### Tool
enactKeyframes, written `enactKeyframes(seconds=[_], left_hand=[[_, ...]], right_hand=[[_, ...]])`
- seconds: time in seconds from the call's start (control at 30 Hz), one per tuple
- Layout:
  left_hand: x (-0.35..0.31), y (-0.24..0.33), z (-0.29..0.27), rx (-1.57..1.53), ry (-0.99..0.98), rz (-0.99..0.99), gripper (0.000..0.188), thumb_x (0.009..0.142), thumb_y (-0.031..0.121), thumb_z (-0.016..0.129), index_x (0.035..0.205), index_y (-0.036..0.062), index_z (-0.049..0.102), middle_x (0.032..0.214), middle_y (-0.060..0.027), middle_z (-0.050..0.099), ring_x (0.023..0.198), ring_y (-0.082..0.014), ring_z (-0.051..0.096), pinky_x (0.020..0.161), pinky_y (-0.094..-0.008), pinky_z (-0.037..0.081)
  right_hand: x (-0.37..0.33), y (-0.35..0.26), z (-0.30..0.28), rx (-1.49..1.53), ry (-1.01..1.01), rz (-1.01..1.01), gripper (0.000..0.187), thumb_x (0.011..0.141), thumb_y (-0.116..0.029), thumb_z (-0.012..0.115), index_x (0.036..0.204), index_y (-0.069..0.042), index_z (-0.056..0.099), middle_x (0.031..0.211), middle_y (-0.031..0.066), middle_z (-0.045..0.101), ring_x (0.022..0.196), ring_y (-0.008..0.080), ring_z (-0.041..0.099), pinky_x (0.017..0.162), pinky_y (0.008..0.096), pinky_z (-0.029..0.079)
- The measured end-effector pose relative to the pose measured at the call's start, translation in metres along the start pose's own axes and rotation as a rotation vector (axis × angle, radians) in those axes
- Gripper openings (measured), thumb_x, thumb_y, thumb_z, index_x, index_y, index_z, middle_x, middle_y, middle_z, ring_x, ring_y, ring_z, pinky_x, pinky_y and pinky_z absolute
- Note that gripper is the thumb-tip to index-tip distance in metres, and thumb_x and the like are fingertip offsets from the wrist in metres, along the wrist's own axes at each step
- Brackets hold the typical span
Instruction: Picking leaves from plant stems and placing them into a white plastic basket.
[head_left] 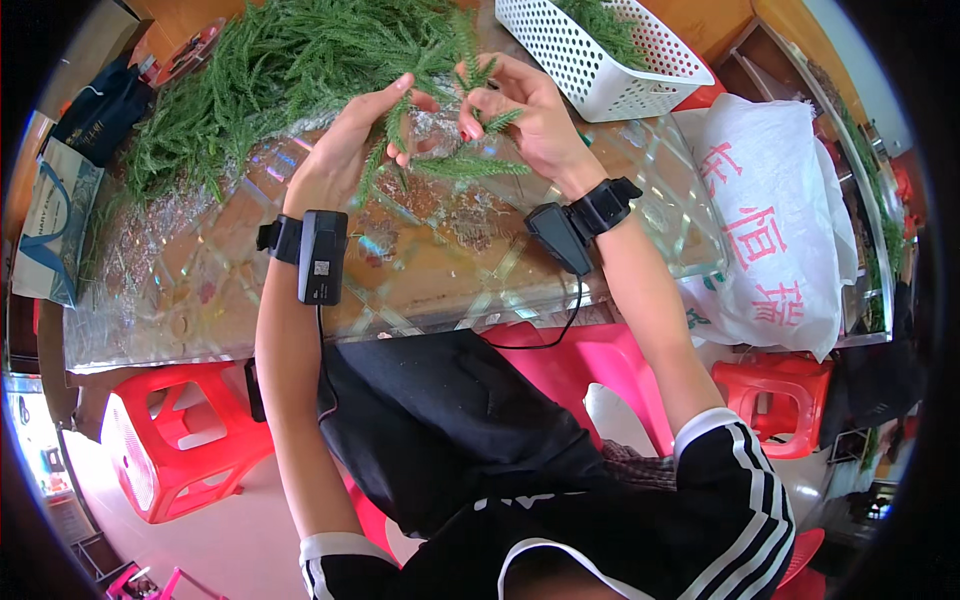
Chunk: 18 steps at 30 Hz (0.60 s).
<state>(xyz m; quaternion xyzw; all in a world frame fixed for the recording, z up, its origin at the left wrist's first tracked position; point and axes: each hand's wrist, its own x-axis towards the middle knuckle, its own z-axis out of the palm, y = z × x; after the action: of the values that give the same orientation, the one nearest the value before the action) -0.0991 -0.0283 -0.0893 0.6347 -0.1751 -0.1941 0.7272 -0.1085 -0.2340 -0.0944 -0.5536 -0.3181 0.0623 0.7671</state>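
Observation:
Over the table, I hold a green artificial pine sprig whose feathery needle arms spread out between my two hands. My right hand pinches one of its arms between thumb and fingers. My left hand curls around the sprig's left side, its thumb pointing up and its fingertips showing among the needles. Just beyond the hands lies a large heap of similar green sprigs, covering the far left part of the table. Where the sprig's stem meets the left fingers is partly hidden.
A white perforated basket with greenery stands at the far right. A white woven sack sits right of the table. Bags stand at the left edge. Red stools are below the table. Straps with black devices circle both wrists.

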Motion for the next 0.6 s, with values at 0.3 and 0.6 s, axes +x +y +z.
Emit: enactKeyframes(seconds=[0.3, 0.6], left_hand=[[0.009, -0.007, 0.001, 0.357, -0.015, -0.046, 0.04, 0.093, 0.036, 0.046, 0.098, -0.0011, 0.061, 0.071, -0.0008, 0.059, 0.052, -0.0048, 0.051, 0.039, -0.0164, 0.039], [0.008, 0.0, 0.003, 0.406, 0.003, -0.021, 0.036, 0.092, 0.032, 0.051, 0.106, 0.0, 0.06, 0.088, -0.003, 0.061, 0.068, -0.006, 0.055, 0.05, -0.0204, 0.046]], right_hand=[[0.003, 0.012, 0.011, -0.371, 0.112, -0.12, 0.015, 0.085, -0.006, 0.06, 0.096, 0.003, 0.054, 0.084, 0.0051, 0.058, 0.063, 0.0105, 0.058, 0.058, 0.0227, 0.044], [0.003, 0.015, 0.006, -0.547, 0.279, -0.086, 0.012, 0.084, -0.007, 0.061, 0.089, 0.002, 0.054, 0.079, 0.0013, 0.058, 0.067, 0.0091, 0.059, 0.06, 0.0207, 0.044]])
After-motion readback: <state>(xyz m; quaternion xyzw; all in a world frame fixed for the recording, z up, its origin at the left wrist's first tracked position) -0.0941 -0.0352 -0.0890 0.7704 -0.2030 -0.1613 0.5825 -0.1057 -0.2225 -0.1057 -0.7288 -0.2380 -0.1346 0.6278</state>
